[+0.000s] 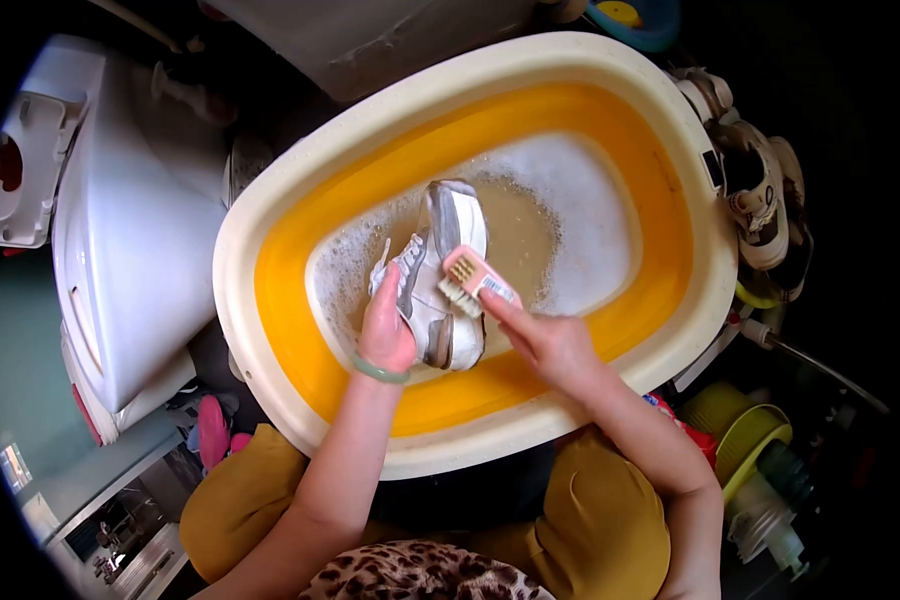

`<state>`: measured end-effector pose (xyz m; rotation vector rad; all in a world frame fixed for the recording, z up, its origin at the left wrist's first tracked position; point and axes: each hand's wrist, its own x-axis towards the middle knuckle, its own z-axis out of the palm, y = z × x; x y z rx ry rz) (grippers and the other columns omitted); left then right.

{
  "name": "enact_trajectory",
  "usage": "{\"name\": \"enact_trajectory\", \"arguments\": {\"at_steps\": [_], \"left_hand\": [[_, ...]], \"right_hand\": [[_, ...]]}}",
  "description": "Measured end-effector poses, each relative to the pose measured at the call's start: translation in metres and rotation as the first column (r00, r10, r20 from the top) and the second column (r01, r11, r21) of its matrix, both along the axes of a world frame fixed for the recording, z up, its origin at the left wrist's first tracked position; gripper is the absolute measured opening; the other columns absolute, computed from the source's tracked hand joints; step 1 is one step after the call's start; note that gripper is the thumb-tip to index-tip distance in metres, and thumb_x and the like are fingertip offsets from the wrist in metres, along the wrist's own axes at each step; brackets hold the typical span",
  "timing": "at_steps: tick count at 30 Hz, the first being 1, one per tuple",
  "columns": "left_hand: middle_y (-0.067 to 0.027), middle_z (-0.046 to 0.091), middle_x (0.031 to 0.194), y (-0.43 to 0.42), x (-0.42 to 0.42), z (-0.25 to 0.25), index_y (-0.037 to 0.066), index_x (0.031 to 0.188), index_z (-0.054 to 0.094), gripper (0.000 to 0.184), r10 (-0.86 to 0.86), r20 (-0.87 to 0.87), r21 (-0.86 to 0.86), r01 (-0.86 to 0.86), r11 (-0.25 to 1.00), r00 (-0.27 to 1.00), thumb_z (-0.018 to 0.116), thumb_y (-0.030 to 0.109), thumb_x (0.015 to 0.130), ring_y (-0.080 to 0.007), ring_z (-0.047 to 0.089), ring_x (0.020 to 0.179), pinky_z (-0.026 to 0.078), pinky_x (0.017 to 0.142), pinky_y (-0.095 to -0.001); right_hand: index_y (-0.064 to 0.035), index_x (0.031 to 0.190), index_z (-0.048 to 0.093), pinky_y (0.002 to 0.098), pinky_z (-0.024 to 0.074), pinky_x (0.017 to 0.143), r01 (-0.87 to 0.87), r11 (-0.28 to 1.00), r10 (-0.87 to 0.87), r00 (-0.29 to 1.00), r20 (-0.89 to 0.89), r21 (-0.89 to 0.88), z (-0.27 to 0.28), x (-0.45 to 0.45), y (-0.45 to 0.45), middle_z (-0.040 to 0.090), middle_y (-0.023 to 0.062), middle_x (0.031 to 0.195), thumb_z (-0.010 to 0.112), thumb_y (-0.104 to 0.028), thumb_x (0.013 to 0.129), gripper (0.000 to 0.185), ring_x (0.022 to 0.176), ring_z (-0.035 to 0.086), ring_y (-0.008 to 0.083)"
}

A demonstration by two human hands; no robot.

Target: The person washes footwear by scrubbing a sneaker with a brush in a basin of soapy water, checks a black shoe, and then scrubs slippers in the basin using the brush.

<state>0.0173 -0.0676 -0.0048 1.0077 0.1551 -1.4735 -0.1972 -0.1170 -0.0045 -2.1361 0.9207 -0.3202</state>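
Note:
A white and grey sneaker (457, 220) is held on its side above the murky, sudsy water (515, 235) of a yellow and cream basin (670, 180). My left hand (386, 335) grips the shoe near its ankle opening, thumb by the laces; a pale green bangle circles that wrist. In my right hand (545, 345) is a pink scrubbing brush (480, 272), index finger stretched along its handle. The light bristles meet the side of the sneaker near its heel half. My fingers inside the shoe are hidden.
Several shoes (760, 195) stand beyond the basin's right rim. A white toilet (135, 230) is on the left. Green plastic baskets (735, 430) and a clear pump bottle (770, 520) sit at lower right. Pink footwear (213, 432) lies at lower left.

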Motion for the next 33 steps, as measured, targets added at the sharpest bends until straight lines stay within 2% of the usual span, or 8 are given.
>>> {"name": "enact_trajectory", "arguments": {"at_steps": [8,10,13,16,20,22,28,33], "left_hand": [[-0.0128,0.049,0.131,-0.006,-0.003,0.014,0.0,0.131,0.04,0.047,-0.083,-0.171,-0.086,0.069,0.994,0.982,0.032,0.033,0.1,-0.0258,0.05,0.118,0.038,0.103,-0.0409],[-0.0135,0.049,0.131,-0.004,-0.002,0.005,0.0,0.132,0.04,0.048,-0.028,0.022,0.016,0.028,0.999,0.999,0.032,0.034,0.1,-0.0269,0.049,0.119,0.038,0.103,-0.0421],[-0.0139,0.049,0.131,-0.001,-0.001,0.007,-0.001,0.132,0.039,0.05,-0.025,-0.024,0.039,0.026,0.999,0.999,0.031,0.035,0.099,-0.0277,0.049,0.119,0.038,0.103,-0.0431],[-0.014,0.049,0.131,-0.001,-0.004,0.012,0.0,0.133,0.039,0.05,-0.071,-0.151,-0.013,0.07,0.997,0.986,0.031,0.036,0.099,-0.0281,0.049,0.119,0.039,0.102,-0.0434],[-0.0139,0.047,0.133,-0.005,-0.005,0.019,0.001,0.134,0.037,0.05,-0.118,-0.161,-0.105,0.102,0.989,0.98,0.031,0.036,0.099,-0.0283,0.049,0.119,0.039,0.102,-0.0432],[-0.0135,0.049,0.131,-0.006,-0.003,0.014,0.001,0.133,0.039,0.048,-0.06,-0.142,-0.058,0.052,0.997,0.988,0.031,0.035,0.1,-0.028,0.05,0.119,0.038,0.102,-0.0429],[-0.0129,0.052,0.128,0.002,-0.002,0.001,0.0,0.13,0.042,0.045,-0.036,-0.107,0.006,0.037,0.999,0.994,0.034,0.032,0.099,-0.0255,0.051,0.117,0.039,0.102,-0.0402],[-0.0122,0.054,0.126,-0.003,-0.003,0.004,0.0,0.127,0.046,0.042,-0.061,-0.148,-0.028,0.058,0.998,0.987,0.038,0.03,0.099,-0.024,0.053,0.115,0.041,0.1,-0.0381]], "right_hand": [[-0.0316,0.126,0.053,0.0404,0.0472,0.049,0.226,0.968,-0.205,0.963,0.176,-0.107,0.003,0.04,-0.074,0.061,0.0149,0.071,0.057,-0.024,0.088,0.039,0.055,0.06,0.032],[-0.0274,0.127,0.054,0.0373,0.0475,0.051,0.079,0.996,-0.08,0.997,-0.022,-0.046,0.006,0.014,-0.039,0.06,0.015,0.068,0.059,-0.022,0.087,0.04,0.056,0.06,0.0306],[-0.0282,0.126,0.054,0.0375,0.0476,0.05,-0.069,0.997,0.071,0.992,-0.1,0.023,0.014,-0.009,-0.004,0.059,0.0144,0.067,0.058,-0.02,0.087,0.04,0.055,0.06,0.0291],[-0.027,0.127,0.053,0.0381,0.0483,0.053,0.088,0.994,-0.099,0.978,-0.184,-0.071,0.005,0.012,-0.041,0.061,0.0158,0.07,0.058,-0.02,0.088,0.04,0.058,0.061,0.0305],[-0.0297,0.124,0.054,0.0431,0.0479,0.051,0.237,0.97,-0.223,0.956,0.19,-0.057,0.001,0.045,-0.088,0.061,0.0172,0.07,0.055,-0.026,0.089,0.035,0.058,0.06,0.0354],[-0.0295,0.125,0.054,0.0427,0.0483,0.052,0.23,0.972,-0.218,0.959,0.183,-0.052,0.005,0.026,-0.057,0.062,0.0171,0.072,0.056,-0.026,0.089,0.036,0.058,0.06,0.0355],[-0.0263,0.127,0.053,0.0348,0.052,0.066,-0.007,0.988,0.029,0.989,-0.142,0.154,0.01,-0.003,-0.015,0.065,0.0167,0.091,0.058,-0.018,0.088,0.04,0.074,0.065,0.031],[-0.0285,0.127,0.054,0.0349,0.0514,0.059,0.191,0.982,-0.188,0.975,0.119,-0.015,-0.001,0.04,-0.086,0.066,0.0126,0.081,0.061,-0.014,0.085,0.046,0.066,0.065,0.0275]]}}
